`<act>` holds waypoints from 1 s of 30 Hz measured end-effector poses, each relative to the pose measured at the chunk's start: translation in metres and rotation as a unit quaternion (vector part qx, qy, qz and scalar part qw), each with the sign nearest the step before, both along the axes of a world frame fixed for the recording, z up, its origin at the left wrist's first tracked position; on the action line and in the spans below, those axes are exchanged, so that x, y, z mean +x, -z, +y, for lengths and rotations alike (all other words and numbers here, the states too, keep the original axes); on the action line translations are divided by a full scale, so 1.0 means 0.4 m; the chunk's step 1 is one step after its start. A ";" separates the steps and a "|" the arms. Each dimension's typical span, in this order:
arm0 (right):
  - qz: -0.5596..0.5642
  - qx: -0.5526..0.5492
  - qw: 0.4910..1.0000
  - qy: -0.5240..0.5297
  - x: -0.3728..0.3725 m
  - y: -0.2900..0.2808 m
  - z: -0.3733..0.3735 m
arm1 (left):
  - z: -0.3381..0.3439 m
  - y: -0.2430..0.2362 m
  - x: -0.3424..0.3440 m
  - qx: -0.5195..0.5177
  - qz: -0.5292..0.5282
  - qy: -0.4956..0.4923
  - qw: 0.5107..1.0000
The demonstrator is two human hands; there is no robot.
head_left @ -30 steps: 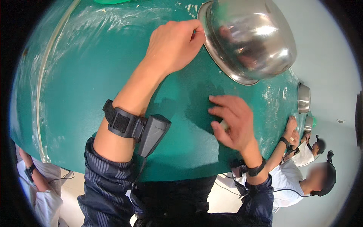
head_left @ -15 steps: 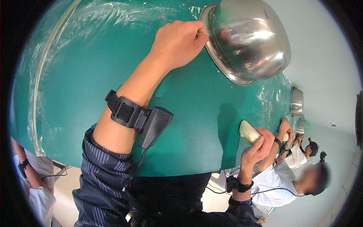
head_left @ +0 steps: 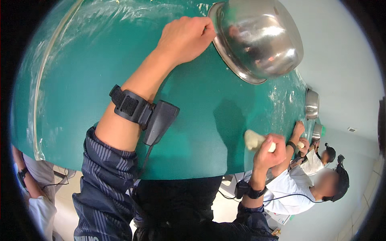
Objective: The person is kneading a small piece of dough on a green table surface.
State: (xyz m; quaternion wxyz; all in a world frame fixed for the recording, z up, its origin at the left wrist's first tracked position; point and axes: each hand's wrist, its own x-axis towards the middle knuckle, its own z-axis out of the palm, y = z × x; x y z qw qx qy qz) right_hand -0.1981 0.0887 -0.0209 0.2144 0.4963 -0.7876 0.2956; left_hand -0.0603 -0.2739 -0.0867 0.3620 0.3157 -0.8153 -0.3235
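Right hand (head_left: 271,154) moved toward 4 o'clock, gripping pale dough lump (head_left: 252,140); left hand (head_left: 185,39) closed beside silvery round metal bowl (head_left: 263,40).

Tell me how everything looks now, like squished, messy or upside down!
Steel bowl, turned over, inside hidden
Dough, squashed, poking out on both sides
Right hand, closed around the dough
Left hand, curled, at the bowl's rim
Green tabletop, streaked with white powder
Left sleeve, pushed up
Left forearm strap, fastened

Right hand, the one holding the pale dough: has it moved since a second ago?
Yes: judged against the green table, the right hand has moved rightward and back toward the table's near edge.
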 end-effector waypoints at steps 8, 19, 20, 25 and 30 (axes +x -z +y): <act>-0.073 0.086 0.989 0.091 0.109 -0.020 0.145 | 0.010 -0.021 -0.013 -0.009 0.019 0.014 1.000; -0.122 0.162 0.976 -0.084 0.051 0.002 0.155 | 0.023 -0.047 0.004 0.038 0.003 0.025 0.999; -0.123 0.163 0.975 -0.084 0.050 0.007 0.155 | 0.022 -0.043 0.005 0.034 0.006 0.024 0.999; -0.089 0.213 0.969 -0.092 0.060 0.025 0.137 | 0.022 -0.039 -0.001 0.020 0.002 0.024 1.000; -0.027 0.273 0.958 -0.085 0.079 0.012 0.096 | 0.024 -0.041 -0.002 0.010 0.011 0.026 1.000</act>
